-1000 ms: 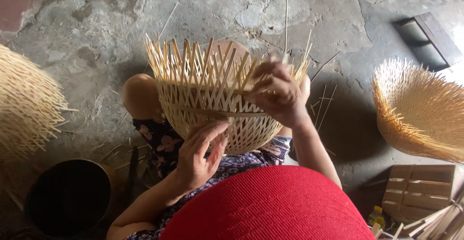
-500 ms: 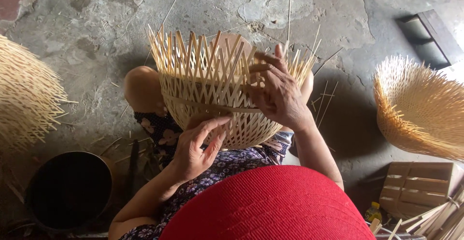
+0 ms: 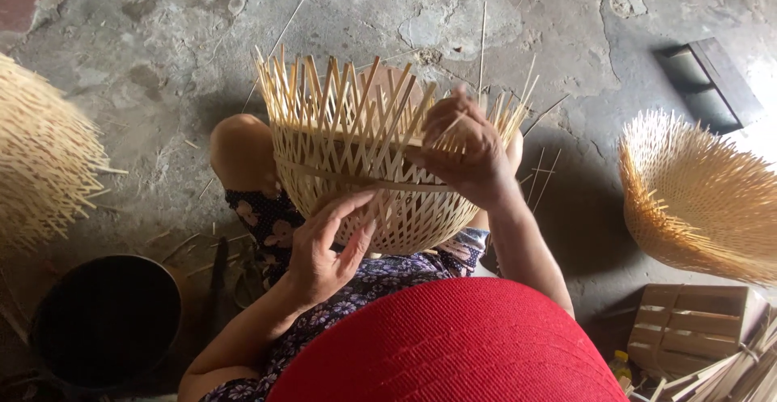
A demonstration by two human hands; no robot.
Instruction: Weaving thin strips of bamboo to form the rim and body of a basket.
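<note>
Gripping the woven basket (image 3: 380, 167) rim strips, right hand (image 3: 465, 147) pinches; left hand (image 3: 324, 244) open against its side.

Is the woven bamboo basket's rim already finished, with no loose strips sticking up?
No: the bamboo basket has many loose strips standing up from its rim, where the right hand grips them.

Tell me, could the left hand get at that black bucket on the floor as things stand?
Probably yes. The black bucket stands on the person's left, just beyond the forearm, with nothing between. The left hand only rests open against the half-woven bamboo basket, gripping nothing, so it looks free to swing down there.
</note>
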